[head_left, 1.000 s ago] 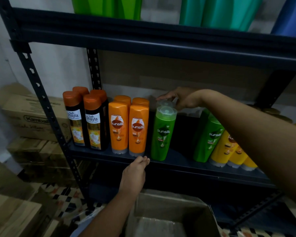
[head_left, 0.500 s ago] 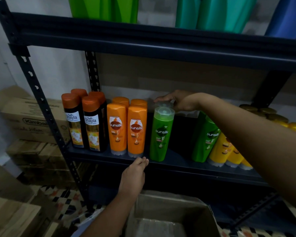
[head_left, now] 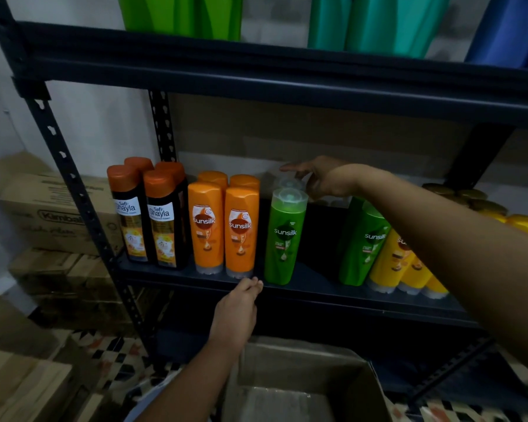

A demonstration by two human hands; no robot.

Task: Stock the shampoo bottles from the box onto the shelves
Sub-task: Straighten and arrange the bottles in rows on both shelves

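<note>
Bottles (head_left: 284,239) stand in rows on the shelf (head_left: 317,287); box (head_left: 302,388) below in front; cartons (head_left: 58,214) stacked left of the rack.

A dark metal rack (head_left: 73,190) with punched uprights stands against a pale wall (head_left: 98,123). Stacked cardboard cartons (head_left: 55,214) sit left of it on a patterned tile floor (head_left: 110,357). A brown board (head_left: 317,138) backs the rack. The light is dim.
</note>
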